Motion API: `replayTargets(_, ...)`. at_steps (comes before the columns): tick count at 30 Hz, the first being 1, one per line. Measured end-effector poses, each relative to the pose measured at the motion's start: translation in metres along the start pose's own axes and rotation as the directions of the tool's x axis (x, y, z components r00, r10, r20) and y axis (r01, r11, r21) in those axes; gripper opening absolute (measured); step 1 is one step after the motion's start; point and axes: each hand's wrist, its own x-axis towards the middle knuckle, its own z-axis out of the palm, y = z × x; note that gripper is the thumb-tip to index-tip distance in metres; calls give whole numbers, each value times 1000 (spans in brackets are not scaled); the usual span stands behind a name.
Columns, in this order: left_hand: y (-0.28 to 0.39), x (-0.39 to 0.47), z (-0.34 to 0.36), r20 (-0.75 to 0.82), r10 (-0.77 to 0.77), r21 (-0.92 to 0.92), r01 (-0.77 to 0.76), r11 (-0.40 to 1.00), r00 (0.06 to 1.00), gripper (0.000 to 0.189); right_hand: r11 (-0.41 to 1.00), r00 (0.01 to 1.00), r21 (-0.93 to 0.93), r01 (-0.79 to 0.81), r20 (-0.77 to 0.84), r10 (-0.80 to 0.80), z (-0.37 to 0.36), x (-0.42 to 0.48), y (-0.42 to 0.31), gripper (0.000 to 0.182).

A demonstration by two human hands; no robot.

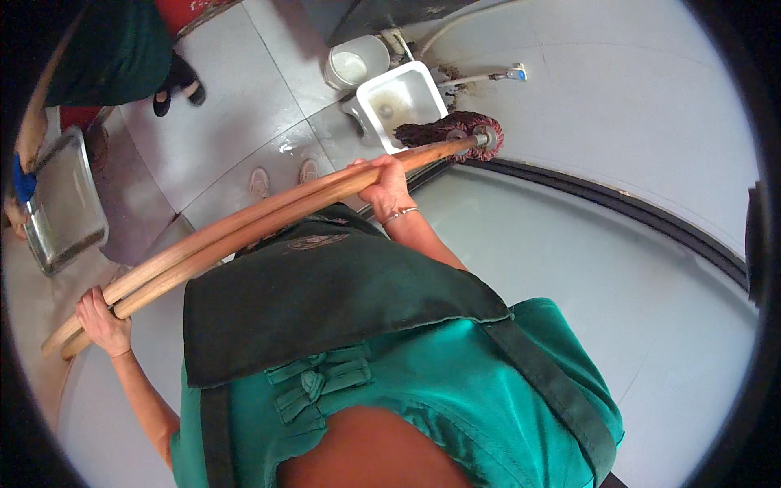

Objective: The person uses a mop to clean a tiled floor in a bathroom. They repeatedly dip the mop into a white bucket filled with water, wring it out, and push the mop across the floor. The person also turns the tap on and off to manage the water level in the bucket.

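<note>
Two mops with long wooden handles (244, 227) lie side by side across the front of my body, slanting up to the right. My left hand (105, 322) wraps around both handles near their lower ends. Farther up, toward the mop heads, my right hand (385, 183) grips the handles, a thin bracelet on its wrist. The dark red mop heads (427, 130) have metal collars and appear over or beside the near edge of a white mop sink (421, 91). Whether they touch the sink, I cannot tell.
A white bucket (372, 52) stands beyond the sink. A wall tap (515, 73) with a blue mark is at the right, above a dark ledge (586, 195). At left, another person's hand (17, 216) is at a metal tray (68, 201). The tiled floor (287, 146) looks wet.
</note>
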Motion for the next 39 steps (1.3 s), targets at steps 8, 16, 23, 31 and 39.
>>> replayTargets(8, 3, 5, -6, 15, -8, 45, 7, 999, 1000, 40, 999, 1000, 43, -20, -15, 20, 1, -1, -3, 19)
replayTargets(16, 0, 2, -3, 36, -12, 26, 11, 1000, 999, 42, 998, 999, 64, -13, -38, 15, 6, -7, -2, 20)
replayTargets(23, 2, 8, -5, -1, 22, 25, -22, 999, 1000, 36, 998, 1000, 57, 12, -2, -12, -3, 1, -4, 9)
replayTargets(31, 0, 5, -10, 21, 22, 19, -22, 1000, 1000, 38, 997, 998, 44, -63, 30, 62, -13, 11, -8, 25)
replayTargets(39, 9, 8, -20, 14, -17, 8, 16, 1000, 1000, 39, 999, 1000, -51, -1, 30, 2, -14, 7, -13, 34)
